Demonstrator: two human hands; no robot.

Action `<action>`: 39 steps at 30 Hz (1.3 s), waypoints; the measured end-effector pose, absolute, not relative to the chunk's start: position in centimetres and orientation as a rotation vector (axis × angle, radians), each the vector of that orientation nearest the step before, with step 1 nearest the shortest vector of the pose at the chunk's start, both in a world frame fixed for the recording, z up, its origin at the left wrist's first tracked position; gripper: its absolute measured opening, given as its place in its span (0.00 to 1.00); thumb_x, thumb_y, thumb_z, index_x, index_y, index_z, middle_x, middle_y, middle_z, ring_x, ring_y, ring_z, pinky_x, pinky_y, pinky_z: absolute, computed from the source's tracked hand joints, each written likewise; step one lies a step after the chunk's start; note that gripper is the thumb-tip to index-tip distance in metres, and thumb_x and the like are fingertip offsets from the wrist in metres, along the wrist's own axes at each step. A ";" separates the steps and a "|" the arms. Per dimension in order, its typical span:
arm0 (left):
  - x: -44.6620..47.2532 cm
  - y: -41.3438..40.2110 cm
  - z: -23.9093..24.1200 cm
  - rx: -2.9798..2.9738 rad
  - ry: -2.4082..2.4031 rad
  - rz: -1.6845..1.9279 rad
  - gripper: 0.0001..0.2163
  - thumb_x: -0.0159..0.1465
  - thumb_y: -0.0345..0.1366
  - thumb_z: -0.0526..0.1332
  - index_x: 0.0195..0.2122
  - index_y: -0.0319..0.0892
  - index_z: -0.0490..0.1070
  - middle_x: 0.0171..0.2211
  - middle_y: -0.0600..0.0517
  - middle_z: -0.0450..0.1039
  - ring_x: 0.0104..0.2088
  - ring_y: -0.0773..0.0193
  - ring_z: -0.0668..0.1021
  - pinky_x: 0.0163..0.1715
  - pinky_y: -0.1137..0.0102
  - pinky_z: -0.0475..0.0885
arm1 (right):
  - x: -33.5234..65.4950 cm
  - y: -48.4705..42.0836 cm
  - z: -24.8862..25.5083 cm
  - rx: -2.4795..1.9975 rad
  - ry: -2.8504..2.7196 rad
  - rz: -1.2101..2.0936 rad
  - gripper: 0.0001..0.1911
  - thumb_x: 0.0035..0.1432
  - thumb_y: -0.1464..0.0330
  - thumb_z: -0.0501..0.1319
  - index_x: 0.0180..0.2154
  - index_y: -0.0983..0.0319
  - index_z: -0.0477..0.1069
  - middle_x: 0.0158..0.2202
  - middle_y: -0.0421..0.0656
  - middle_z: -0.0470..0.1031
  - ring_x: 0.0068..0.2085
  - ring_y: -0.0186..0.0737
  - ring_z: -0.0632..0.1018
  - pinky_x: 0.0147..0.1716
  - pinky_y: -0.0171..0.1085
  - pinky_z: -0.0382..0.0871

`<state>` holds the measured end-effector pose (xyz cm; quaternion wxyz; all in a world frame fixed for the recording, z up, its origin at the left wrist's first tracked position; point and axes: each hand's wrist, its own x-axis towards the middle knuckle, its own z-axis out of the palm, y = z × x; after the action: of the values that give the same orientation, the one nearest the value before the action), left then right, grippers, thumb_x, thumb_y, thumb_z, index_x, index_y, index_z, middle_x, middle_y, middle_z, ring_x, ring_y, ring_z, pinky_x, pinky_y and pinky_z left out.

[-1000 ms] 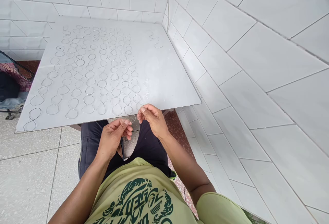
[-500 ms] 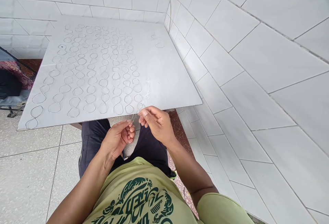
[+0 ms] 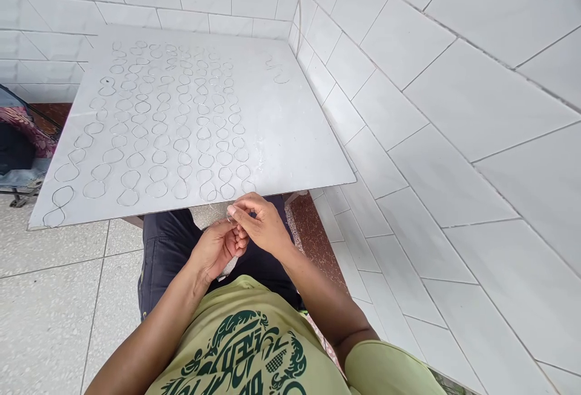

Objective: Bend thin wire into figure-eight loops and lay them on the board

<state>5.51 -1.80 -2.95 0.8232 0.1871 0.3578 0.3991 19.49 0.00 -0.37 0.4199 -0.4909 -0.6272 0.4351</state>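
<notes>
A thin, bent wire (image 3: 212, 204) is held just in front of the board's near edge. My left hand (image 3: 221, 244) pinches it from below, fingers curled. Pressed close against it, my right hand (image 3: 259, 221) grips the wire between thumb and forefinger. The fingers hide part of the wire where the hands meet. Beyond them, on the pale grey board (image 3: 299, 141), lie several rows of wire figure-eights (image 3: 160, 148), each made of two rounded loops.
Loose wavy wire pieces (image 3: 278, 74) lie at the board's far right. White tiled walls (image 3: 431, 159) border the board behind and on the right. A thin cable (image 3: 298, 8) hangs in the corner. Dark fabric items (image 3: 16, 147) are at left above the speckled floor (image 3: 49, 298).
My right hand has moved left and slightly down, meeting the left hand. The wire's free end now points up and to the left instead of to the right.
</notes>
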 end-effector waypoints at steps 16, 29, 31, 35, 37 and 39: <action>5.2 -2.4 -2.9 0.569 0.898 0.822 0.16 0.59 0.47 0.70 0.29 0.39 0.72 0.21 0.53 0.71 0.19 0.67 0.72 0.18 0.73 0.67 | 20.1 -2.9 -0.6 -1.077 -1.672 0.791 0.07 0.66 0.75 0.62 0.36 0.59 0.76 0.42 0.45 0.80 0.47 0.42 0.80 0.50 0.44 0.75; 4.0 -3.4 3.4 1.095 1.212 1.117 0.16 0.69 0.51 0.63 0.42 0.43 0.80 0.31 0.50 0.76 0.24 0.67 0.72 0.25 0.71 0.68 | 19.7 -3.9 -1.7 -1.208 -1.878 0.304 0.08 0.67 0.76 0.58 0.38 0.59 0.73 0.43 0.47 0.81 0.45 0.46 0.80 0.45 0.46 0.72; 4.0 -2.8 3.2 0.983 1.142 1.105 0.15 0.68 0.49 0.65 0.38 0.42 0.80 0.27 0.51 0.74 0.23 0.67 0.71 0.22 0.72 0.67 | 19.7 -4.0 -2.1 -1.180 -1.910 0.334 0.09 0.68 0.76 0.56 0.40 0.59 0.73 0.46 0.49 0.80 0.47 0.46 0.80 0.47 0.45 0.74; 3.1 -1.7 2.6 0.817 1.047 1.043 0.13 0.66 0.47 0.67 0.38 0.41 0.79 0.18 0.56 0.67 0.17 0.69 0.66 0.16 0.73 0.63 | 20.6 -3.8 -2.9 -1.108 -2.046 0.332 0.11 0.71 0.75 0.53 0.46 0.60 0.74 0.49 0.50 0.80 0.49 0.45 0.80 0.50 0.44 0.75; 2.4 -1.3 2.4 0.764 0.998 0.973 0.13 0.66 0.46 0.68 0.39 0.41 0.79 0.16 0.57 0.64 0.16 0.69 0.64 0.14 0.74 0.60 | 21.2 -3.6 -3.3 -1.062 -2.143 0.277 0.12 0.72 0.76 0.53 0.47 0.61 0.74 0.50 0.51 0.79 0.49 0.46 0.80 0.50 0.46 0.74; 1.5 -0.7 2.3 0.736 0.966 0.897 0.13 0.65 0.46 0.68 0.38 0.40 0.79 0.14 0.58 0.62 0.14 0.71 0.61 0.12 0.75 0.55 | 21.6 -3.4 -3.7 -1.022 -2.211 0.247 0.12 0.71 0.76 0.54 0.48 0.61 0.74 0.51 0.52 0.79 0.49 0.47 0.80 0.49 0.47 0.73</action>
<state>1.53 -0.72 2.27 0.7284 0.3341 0.4382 0.4073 21.63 -3.40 -3.66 0.3397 -0.3927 -0.8493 0.0950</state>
